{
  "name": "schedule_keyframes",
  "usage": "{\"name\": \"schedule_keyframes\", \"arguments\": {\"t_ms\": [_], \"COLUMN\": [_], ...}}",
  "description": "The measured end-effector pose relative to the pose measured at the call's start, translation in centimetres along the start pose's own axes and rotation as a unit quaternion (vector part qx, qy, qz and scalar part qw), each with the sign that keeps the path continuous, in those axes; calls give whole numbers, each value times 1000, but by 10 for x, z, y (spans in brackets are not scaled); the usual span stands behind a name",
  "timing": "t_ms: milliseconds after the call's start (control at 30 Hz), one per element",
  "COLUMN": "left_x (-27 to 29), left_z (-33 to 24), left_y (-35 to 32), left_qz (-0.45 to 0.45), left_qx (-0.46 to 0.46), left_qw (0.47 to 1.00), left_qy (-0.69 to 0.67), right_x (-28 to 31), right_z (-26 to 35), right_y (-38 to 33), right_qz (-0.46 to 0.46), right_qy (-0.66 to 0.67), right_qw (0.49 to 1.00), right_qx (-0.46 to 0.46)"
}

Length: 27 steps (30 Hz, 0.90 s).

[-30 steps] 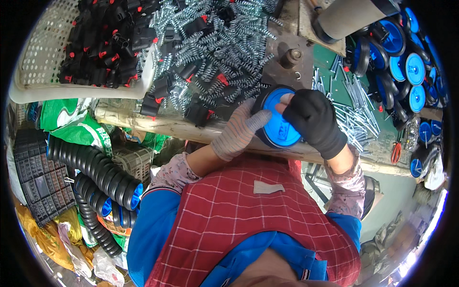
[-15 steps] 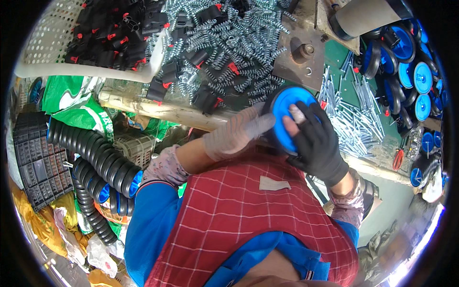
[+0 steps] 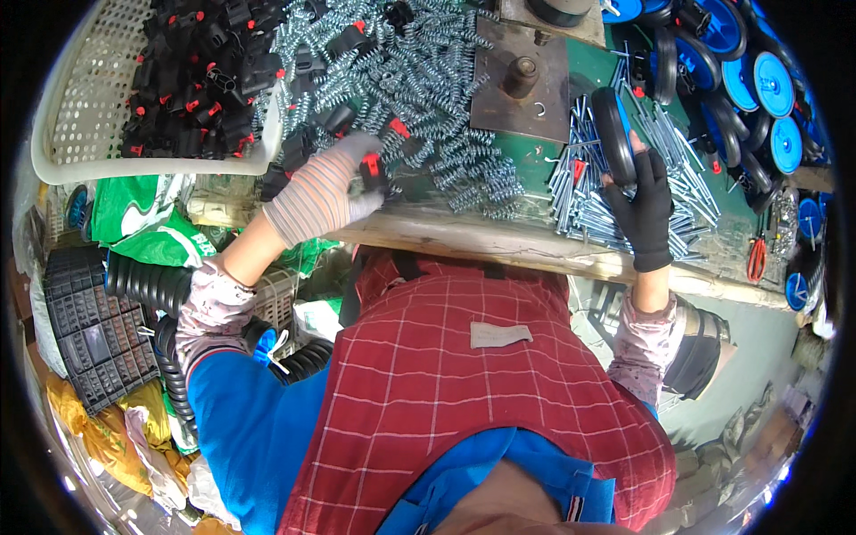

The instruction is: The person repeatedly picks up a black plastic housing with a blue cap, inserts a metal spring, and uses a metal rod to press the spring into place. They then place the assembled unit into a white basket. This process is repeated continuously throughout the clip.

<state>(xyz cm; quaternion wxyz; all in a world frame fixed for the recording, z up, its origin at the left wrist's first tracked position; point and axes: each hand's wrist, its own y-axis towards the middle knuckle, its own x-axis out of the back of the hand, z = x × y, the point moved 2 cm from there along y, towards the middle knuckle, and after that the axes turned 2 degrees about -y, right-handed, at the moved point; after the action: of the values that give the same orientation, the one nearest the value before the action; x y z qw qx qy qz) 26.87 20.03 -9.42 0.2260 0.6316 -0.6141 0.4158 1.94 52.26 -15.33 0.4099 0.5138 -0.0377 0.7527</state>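
My left hand (image 3: pixel 321 192), in a pale striped glove, is at the bench edge beside the springs. Its fingers and thumb close around a black plastic part with a red tab (image 3: pixel 373 171). Further right, my right hand (image 3: pixel 644 212), in a black glove with bare fingertips, grips a black-rimmed wheel (image 3: pixel 612 134) with a blue centre. The wheel is seen nearly edge-on, tilted above a pile of long metal pins (image 3: pixel 584 201). Loose coil springs (image 3: pixel 419 98) lie heaped between the hands.
A white perforated basket (image 3: pixel 89 134) of black parts stands at the upper left. Behind the springs, a metal plate (image 3: pixel 499 107) carries an upright stub. Several blue-centred wheels (image 3: pixel 771 85) are stacked at the right, near red-handled pliers (image 3: pixel 757 259). A wooden edge (image 3: pixel 535 250) fronts the bench.
My left hand has left the wheel, moved left and closed on a black part. My right hand has carried the wheel rightward over the pins and turned it edge-on. The view has shifted slightly.
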Motion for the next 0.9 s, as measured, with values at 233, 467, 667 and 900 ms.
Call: {"name": "schedule_keyframes", "arguments": {"t_ms": [233,467,667,900], "left_x": [-59,-114,-79,-38], "left_z": [1,-114,-108,-65], "left_y": [46,82,108,165], "left_qz": [-37,116,65,50], "left_qx": [71,51,-10,99], "left_qw": [666,757,855,797], "left_qy": [-742,-641,-514,-594], "right_x": [-6,-41,-44,-43], "right_z": [-6,28,29,31], "right_y": [18,26,48,48], "right_qz": [-111,-310,-339,-275], "right_qy": [76,285,256,342], "right_qw": [991,894,900,868], "right_qx": [17,-154,-101,-230]}}
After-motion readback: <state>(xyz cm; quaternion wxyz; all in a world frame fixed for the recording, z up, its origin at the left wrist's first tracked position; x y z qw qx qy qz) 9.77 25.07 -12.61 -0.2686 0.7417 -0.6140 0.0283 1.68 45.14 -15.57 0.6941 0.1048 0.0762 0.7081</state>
